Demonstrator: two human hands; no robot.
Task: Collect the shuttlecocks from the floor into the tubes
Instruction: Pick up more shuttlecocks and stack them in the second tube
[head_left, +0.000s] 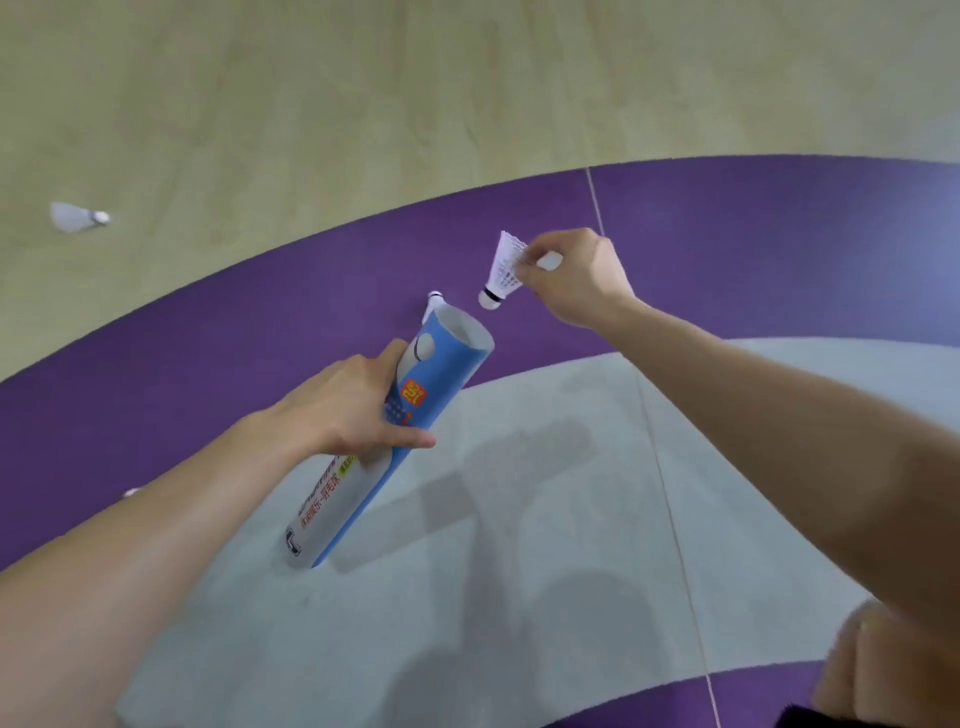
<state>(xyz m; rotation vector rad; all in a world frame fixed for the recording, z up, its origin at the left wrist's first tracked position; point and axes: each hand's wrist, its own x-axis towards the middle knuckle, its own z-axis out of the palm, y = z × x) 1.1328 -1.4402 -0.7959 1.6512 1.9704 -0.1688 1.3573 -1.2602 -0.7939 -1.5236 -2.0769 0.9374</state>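
The right hand (569, 278) pinches a shuttlecock (501, 275) by its skirt, cork hanging just below the fingertips, beside the open mouth of the tube (447, 364) that the left hand (353, 410) grips mid-length; an off-centre cork would likely catch the rim and twist free of that light pinch.

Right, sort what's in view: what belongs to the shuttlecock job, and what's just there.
Job:
tube, gripped by left hand
held shuttlecock, pinched by right hand
second shuttlecock, behind the tube's mouth
far shuttlecock, on the wooden floor

Just there:
purple floor band
thin floor line
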